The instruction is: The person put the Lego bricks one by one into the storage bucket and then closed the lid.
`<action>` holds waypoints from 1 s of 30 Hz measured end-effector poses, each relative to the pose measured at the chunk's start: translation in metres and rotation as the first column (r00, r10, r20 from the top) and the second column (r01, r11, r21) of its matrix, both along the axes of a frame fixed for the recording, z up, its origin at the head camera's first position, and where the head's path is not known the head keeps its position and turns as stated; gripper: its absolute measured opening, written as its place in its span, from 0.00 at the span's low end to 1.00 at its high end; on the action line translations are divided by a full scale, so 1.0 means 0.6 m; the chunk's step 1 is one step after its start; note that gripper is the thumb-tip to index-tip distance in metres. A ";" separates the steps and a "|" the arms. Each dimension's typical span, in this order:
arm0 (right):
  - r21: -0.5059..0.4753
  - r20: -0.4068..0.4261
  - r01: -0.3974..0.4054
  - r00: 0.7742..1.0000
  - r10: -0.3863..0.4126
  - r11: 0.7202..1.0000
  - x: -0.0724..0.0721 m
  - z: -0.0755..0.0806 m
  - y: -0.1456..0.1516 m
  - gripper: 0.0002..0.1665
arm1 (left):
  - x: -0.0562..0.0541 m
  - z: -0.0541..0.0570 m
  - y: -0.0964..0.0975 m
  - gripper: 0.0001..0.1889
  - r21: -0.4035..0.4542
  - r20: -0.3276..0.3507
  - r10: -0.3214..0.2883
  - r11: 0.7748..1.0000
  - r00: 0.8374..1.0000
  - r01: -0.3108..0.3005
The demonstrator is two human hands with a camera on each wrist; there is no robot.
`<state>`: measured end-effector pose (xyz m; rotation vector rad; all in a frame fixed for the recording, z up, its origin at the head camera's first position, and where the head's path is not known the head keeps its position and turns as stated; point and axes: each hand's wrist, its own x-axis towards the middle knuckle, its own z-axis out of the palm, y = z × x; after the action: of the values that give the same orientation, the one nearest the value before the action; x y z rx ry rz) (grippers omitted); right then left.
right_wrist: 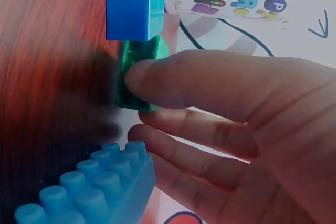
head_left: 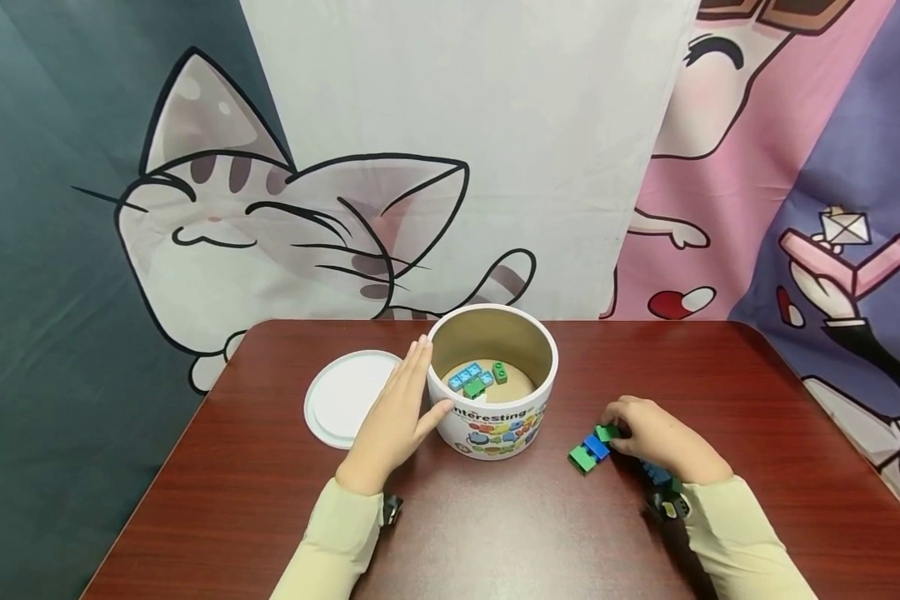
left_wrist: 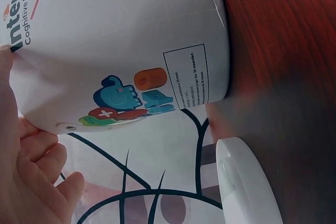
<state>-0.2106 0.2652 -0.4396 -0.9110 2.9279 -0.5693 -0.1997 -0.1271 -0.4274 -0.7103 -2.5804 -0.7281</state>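
A white printed bucket (head_left: 495, 429) stands upright with its top off. Along its left side my left hand (head_left: 388, 421) rests with straight fingers, the thumb reaching round the front near the rim. Inside lie several blue and green toy bricks (head_left: 465, 377). To the bucket's right, my right hand (head_left: 656, 435) pinches a green brick (right_wrist: 140, 51) between thumb and fingers. That brick forms the near end of a short row with a blue brick (right_wrist: 126, 17) and another green brick (head_left: 582, 459). Below the right hand is a studded blue brick (right_wrist: 131, 187), partly hidden by the wrist in the head view.
A round white lid (head_left: 337, 404) lies on the brown table (head_left: 495, 525) left of the bucket, beside the left hand. Behind the table's far edge hangs a cloth backdrop (head_left: 555, 167) with a cartoon cat.
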 end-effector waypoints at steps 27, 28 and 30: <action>-0.187 -0.244 0.071 0.963 -0.117 0.980 0.007 0.043 -0.038 0.12 | -0.001 -0.003 0.000 0.43 -0.008 0.002 0.010 1.000 1.000 -0.009; -0.202 -0.261 0.068 0.958 -0.121 0.977 0.008 0.046 -0.040 0.12 | -0.001 -0.004 0.000 0.43 -0.008 -0.002 0.009 1.000 1.000 -0.009; -0.228 -0.288 0.068 0.948 -0.134 0.971 0.009 0.052 -0.046 0.13 | -0.002 -0.004 0.000 0.43 -0.006 -0.008 0.008 1.000 1.000 -0.008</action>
<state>-0.2050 0.2378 -0.4087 -0.9462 3.2524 -0.8379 -0.2007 -0.1272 -0.4296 -0.7027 -2.5784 -0.7134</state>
